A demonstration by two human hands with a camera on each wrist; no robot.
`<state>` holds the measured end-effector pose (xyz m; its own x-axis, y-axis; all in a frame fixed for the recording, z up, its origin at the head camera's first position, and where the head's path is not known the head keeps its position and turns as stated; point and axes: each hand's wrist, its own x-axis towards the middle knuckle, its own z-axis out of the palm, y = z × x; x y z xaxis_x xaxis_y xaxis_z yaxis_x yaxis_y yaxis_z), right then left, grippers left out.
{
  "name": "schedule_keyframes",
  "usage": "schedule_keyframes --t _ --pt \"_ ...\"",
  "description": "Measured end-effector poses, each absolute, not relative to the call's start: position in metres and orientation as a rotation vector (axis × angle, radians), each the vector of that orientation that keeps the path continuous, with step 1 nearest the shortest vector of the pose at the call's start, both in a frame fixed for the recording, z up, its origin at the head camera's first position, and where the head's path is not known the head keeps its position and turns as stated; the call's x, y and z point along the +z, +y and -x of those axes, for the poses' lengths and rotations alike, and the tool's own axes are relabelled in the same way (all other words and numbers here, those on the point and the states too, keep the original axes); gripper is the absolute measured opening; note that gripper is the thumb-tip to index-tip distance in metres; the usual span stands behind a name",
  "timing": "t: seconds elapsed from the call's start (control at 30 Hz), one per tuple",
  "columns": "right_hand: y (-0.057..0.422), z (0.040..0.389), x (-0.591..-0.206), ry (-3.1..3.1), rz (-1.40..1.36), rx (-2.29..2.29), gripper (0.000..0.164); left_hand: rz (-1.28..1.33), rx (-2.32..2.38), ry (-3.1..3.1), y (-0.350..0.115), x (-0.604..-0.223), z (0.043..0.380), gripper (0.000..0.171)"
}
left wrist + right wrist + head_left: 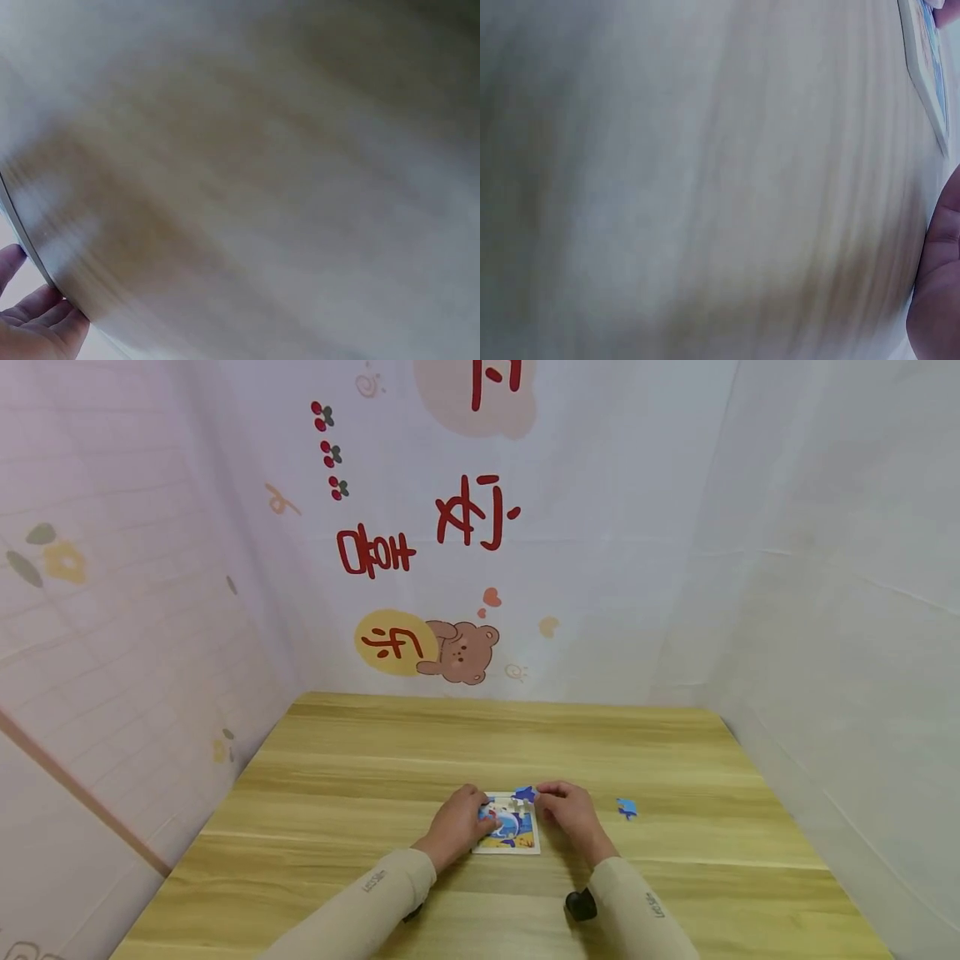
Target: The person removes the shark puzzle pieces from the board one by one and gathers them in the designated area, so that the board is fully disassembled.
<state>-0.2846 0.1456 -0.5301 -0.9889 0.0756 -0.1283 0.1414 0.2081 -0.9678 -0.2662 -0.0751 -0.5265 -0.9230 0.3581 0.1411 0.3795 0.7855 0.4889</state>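
Note:
A small square jigsaw puzzle (525,841) with a white border and a sea-animal picture lies on the wooden table. My left hand (455,823) holds it at its left side, the thumb over the picture and the fingers by the upper left corner. Between the thumb and fingers of my right hand (573,814) is a blue puzzle piece (524,794), pinched over the puzzle's upper right corner. Pale backing shows in the puzzle's upper part, below that piece. The right wrist view catches the puzzle's white border (922,86) and part of the right palm.
Another loose blue puzzle piece (626,808) lies on the table to the right of my right hand. The wooden table (495,735) runs back to a printed white cloth wall (600,568), with more cloth at both sides.

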Motion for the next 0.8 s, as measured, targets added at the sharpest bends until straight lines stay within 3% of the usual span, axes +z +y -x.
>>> schedule_keyframes --t 0.8 --pt "0.205 0.279 -0.519 2.503 -0.231 -1.751 0.020 0.602 -0.823 -2.947 -0.072 -0.523 0.266 0.042"
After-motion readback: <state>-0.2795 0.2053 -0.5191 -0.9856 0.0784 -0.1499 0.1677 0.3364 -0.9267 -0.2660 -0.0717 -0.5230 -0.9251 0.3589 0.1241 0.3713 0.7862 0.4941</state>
